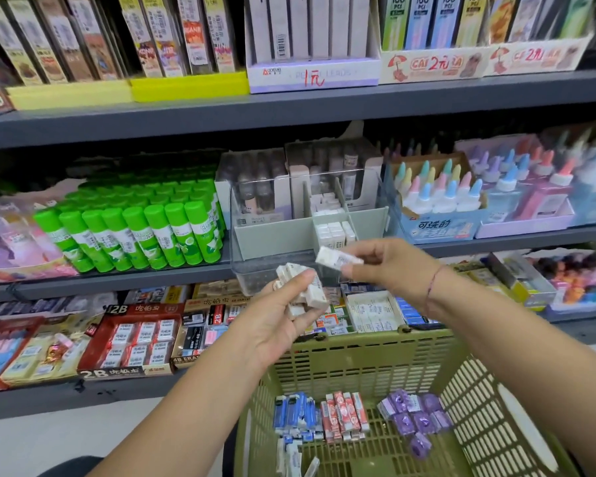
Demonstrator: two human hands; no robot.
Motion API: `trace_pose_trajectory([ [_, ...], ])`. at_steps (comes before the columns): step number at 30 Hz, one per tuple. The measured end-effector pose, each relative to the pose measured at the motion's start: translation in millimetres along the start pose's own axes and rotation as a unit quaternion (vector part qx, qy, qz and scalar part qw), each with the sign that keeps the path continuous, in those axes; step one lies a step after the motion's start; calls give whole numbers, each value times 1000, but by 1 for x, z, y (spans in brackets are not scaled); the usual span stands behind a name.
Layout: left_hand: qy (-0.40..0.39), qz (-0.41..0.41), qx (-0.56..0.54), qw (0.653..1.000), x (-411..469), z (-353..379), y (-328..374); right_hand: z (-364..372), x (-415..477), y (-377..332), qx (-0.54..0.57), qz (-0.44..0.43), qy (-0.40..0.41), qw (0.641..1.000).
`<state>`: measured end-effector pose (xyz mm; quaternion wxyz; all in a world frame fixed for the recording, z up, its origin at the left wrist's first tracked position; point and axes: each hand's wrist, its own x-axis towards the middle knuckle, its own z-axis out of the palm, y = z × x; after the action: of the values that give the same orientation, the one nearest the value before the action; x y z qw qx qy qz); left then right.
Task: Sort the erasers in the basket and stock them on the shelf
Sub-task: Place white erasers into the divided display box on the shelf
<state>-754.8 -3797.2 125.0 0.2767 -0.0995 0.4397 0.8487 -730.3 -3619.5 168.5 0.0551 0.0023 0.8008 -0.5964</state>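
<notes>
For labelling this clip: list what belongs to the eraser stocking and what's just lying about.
Job: left hand gripping white erasers; right hand pinching single eraser; green basket; clear shelf tray.
Lying about: green glue sticks; glue bottles; pencil lead boxes.

Head-worn view, down at near shelf [186, 120]

1. Green glue sticks [135, 232] stand in rows at the middle left.
2. Glue bottles [437, 196] with pink, blue and yellow caps stand in a box [441, 230] at the middle right.
3. White boxes [310, 25] stand at the top middle.
4. Yellow trays [190, 87] sit at the upper left.
</notes>
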Motion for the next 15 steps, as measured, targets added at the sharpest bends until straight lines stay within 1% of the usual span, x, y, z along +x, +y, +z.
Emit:
trace_pose_trajectory([
  [2, 14, 4, -27, 1000, 3, 0, 5, -17, 17, -12, -95, -25, 64, 993],
  [4, 21, 4, -42, 999, 5, 1, 8, -30, 36, -23, -224, -71, 107, 966],
  [6, 18, 1, -38, 999, 5, 4, 9, -34, 54, -31, -350, -104, 90, 927],
  [9, -2, -10, -36, 999, 3, 8, 11, -28, 76, -28, -503, -135, 19, 853],
  [11, -11, -15, -42, 999, 1, 10, 13, -22, 86, -19, -542, -152, -7, 826],
  [13, -17, -20, -52, 998, -1, 9, 16, -17, 92, -9, -549, -170, 1, 818],
  [15, -18, -22, -62, 998, -1, 8, 18, -14, 96, 0, -545, -178, 31, 819],
])
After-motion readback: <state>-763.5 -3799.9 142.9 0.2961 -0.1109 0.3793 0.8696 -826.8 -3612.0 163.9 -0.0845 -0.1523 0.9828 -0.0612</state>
